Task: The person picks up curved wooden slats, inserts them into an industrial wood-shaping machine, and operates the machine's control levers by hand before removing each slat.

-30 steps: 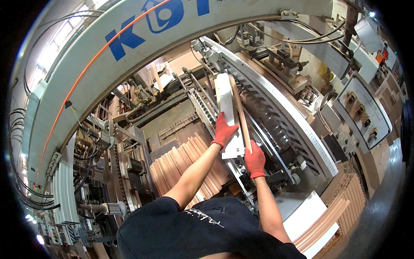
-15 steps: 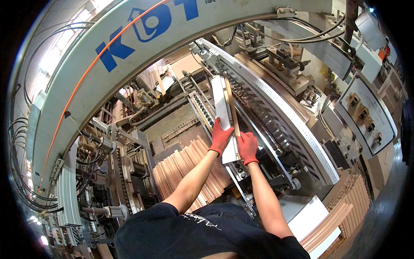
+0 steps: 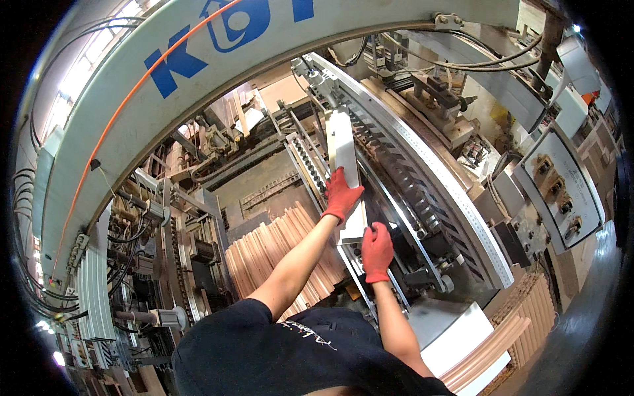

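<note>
Across the upper left of the frame, a pale beam (image 3: 135, 129) arches over your workplace. At the bottom centre is your black shirt (image 3: 264, 356). Right of centre, a silver rail (image 3: 422, 148) curves from the top of the frame toward the lower right. Left of centre, wood strips (image 3: 264, 254) lie side by side in a pile, your left forearm (image 3: 300, 264) crossing in front of part of it. Near the right edge you have a slanted control panel (image 3: 561, 188). At the lower right is a white sheet (image 3: 456, 340), with long mouldings (image 3: 485, 356) beside it. Near the centre, the white board (image 3: 342, 145) lies slightly aslant, left of the rail. Your red-gloved left hand (image 3: 342, 196) rests across it, thumb apart from the fingers; whether you clasp it, I cannot tell. Your right hand (image 3: 377, 254), also in a red glove, is curled just beside the board's lower end. A small dark piece (image 3: 372, 228) shows at its fingertips; I cannot tell if you are grasping it.
</note>
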The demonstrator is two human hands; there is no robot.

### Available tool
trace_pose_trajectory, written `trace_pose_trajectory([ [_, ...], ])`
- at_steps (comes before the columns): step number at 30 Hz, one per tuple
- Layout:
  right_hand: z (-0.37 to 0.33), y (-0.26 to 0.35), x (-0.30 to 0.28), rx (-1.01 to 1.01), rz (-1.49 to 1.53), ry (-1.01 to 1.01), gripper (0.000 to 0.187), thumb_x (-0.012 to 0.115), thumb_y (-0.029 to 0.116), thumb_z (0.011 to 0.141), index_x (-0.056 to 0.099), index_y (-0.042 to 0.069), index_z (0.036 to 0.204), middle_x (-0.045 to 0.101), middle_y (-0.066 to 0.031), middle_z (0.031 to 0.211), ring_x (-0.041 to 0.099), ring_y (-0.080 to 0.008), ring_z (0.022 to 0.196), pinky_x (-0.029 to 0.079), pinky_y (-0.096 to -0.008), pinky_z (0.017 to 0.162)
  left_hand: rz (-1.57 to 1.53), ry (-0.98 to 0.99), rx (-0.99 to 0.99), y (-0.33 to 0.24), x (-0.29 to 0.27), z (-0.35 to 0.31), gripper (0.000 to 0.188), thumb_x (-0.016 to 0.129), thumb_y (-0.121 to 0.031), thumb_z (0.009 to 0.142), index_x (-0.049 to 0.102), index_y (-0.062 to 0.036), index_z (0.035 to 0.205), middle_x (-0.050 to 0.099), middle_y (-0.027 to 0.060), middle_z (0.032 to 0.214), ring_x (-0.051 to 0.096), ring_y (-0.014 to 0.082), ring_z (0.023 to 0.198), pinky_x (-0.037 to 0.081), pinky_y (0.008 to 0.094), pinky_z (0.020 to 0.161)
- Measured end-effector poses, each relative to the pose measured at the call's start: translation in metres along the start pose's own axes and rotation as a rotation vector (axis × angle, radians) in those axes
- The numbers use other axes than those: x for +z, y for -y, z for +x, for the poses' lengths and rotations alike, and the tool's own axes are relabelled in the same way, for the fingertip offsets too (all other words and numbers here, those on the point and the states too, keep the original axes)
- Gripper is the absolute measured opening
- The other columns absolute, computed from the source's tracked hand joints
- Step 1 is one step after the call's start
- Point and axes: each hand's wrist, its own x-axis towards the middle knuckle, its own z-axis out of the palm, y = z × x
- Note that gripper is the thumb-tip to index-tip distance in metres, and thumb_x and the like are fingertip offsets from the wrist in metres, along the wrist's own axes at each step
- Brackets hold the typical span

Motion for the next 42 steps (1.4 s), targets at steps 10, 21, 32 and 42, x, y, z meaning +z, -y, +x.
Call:
trace_pose_trajectory([
  [10, -0.010, -0.038, 0.038, 0.452, 0.811, 0.065, 0.038, 0.067, 0.013, 0.093, 0.049, 0.000, 0.125, 0.065, -0.0104, 0.094, 0.066, -0.0179, 0.067, 0.052, -0.0308, 0.056, -0.104, -0.034, -0.103, -0.008, -0.001, 0.017, 0.074, 0.072, -0.039, 0.079, 0.048, -0.0086, 0.142, 0.055, 0.0227, 0.134, 0.053, 0.0408, 0.125, 0.042, 0.0441, 0.107],
  [21, 0.076, -0.056, -0.025, 0.525, 0.744, -0.447, 0.042, 0.065, 0.013, 0.088, 0.041, 0.000, 0.120, 0.055, -0.0132, 0.104, 0.057, -0.0197, 0.069, 0.049, -0.0316, 0.056, -0.290, -0.019, -0.072, -0.013, 0.037, 0.062, 0.081, 0.065, -0.049, 0.088, 0.037, -0.0045, 0.149, 0.042, 0.0291, 0.148, 0.041, 0.0435, 0.137, 0.035, 0.0463, 0.114],
  [32, 0.099, -0.092, -0.032, 0.414, 0.709, -0.373, 0.017, 0.054, 0.001, 0.092, 0.058, -0.004, 0.108, 0.062, -0.0097, 0.094, 0.057, -0.0162, 0.070, 0.045, -0.0307, 0.060, -0.261, -0.131, -0.184, -0.046, 0.128, 0.065, 0.080, 0.056, -0.051, 0.092, 0.027, -0.0120, 0.156, 0.021, 0.0357, 0.156, 0.024, 0.0488, 0.145, 0.024, 0.0506, 0.118],
  [42, 0.092, -0.075, -0.033, 0.380, 0.817, -0.363, 0.011, 0.055, 0.015, 0.097, 0.057, 0.007, 0.104, 0.060, -0.0013, 0.080, 0.055, -0.0117, 0.061, 0.043, -0.0251, 0.053, -0.346, -0.270, -0.077, -0.038, 0.144, 0.086, 0.083, 0.063, -0.045, 0.091, 0.029, -0.0016, 0.153, 0.020, 0.0353, 0.156, 0.020, 0.0481, 0.146, 0.018, 0.0487, 0.121],
])
